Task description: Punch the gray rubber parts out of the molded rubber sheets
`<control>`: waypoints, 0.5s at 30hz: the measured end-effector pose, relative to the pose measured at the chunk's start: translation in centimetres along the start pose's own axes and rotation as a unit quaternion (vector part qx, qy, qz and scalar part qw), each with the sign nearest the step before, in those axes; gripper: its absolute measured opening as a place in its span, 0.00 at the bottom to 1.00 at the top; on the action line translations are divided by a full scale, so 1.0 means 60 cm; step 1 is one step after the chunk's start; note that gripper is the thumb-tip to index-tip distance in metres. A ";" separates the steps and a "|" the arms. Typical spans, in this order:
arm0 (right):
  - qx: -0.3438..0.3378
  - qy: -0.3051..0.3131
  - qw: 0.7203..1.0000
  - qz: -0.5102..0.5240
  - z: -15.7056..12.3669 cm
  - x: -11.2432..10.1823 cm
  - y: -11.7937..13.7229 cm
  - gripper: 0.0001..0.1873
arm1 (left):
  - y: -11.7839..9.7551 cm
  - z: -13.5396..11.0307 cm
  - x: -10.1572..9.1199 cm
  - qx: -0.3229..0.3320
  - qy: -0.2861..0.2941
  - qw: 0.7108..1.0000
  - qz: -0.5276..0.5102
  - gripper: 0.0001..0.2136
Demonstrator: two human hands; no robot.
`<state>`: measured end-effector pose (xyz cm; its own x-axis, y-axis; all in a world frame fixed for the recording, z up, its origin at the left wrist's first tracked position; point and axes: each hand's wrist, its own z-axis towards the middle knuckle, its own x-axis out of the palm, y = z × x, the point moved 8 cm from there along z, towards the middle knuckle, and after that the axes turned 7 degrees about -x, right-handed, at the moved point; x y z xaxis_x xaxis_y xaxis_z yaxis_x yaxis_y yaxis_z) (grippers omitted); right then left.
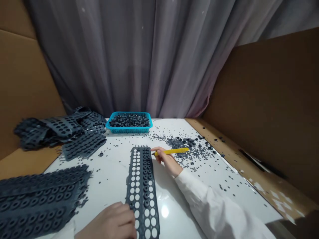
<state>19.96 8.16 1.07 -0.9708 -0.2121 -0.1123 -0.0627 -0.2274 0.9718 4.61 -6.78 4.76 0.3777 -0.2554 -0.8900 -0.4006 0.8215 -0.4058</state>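
Observation:
A long black rubber sheet (pixel 142 186) lies lengthwise in front of me. Its left two rows are mostly open round holes; ring-shaped rubber pieces still fill much of the right rows, mainly toward the far end. My right hand (pixel 167 161) is closed around a yellow pen-shaped tool (pixel 178 151), its dark tip pointing left at the sheet's far right edge. The fingertips touch or nearly touch that edge. My left hand (pixel 109 222) is closed at the near left edge of the sheet, fingers curled over it; its fingertips and thumb are partly hidden.
A blue basket (pixel 129 129) full of small black pieces stands at the back. Black rubber sheets (pixel 62 127) pile up at the far left, with stacked ringed sheets (pixel 40 202) nearer. Black bits (pixel 184 144) scatter across the white tabletop (pixel 114 166). Cardboard walls (pixel 269 116) flank both sides.

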 end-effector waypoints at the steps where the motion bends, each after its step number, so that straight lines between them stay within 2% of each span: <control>1: 0.014 -0.010 1.000 0.013 -0.002 0.002 -0.008 0.14 | 0.004 0.001 -0.007 -0.013 0.003 1.000 -0.016 0.06; 3: 0.045 -0.033 0.998 0.040 -0.011 0.001 -0.025 0.10 | 0.024 0.005 -0.020 -0.067 -0.004 0.997 -0.044 0.05; 6: 0.083 -0.062 0.992 0.078 -0.027 -0.006 -0.046 0.09 | 0.079 0.019 -0.026 -0.166 -0.027 0.984 -0.049 0.08; 10: 0.097 -0.065 0.990 0.084 -0.038 -0.008 -0.052 0.11 | 0.163 0.073 -0.002 -0.217 -0.029 0.976 0.010 0.22; 13: 0.088 -0.065 0.993 0.052 -0.039 -0.009 -0.047 0.10 | 0.236 0.118 0.018 -0.276 -0.019 0.960 0.047 0.23; 15: 0.081 -0.062 0.994 0.045 -0.040 -0.008 -0.043 0.09 | 0.274 0.136 0.019 -0.317 -0.031 0.946 0.062 0.23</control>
<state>21.14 6.57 -1.90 -0.9947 -0.1029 -0.0076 -0.0020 -0.0544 0.9985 5.29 10.59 -1.20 0.3354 -0.1320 -0.9328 -0.8578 0.3665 -0.3603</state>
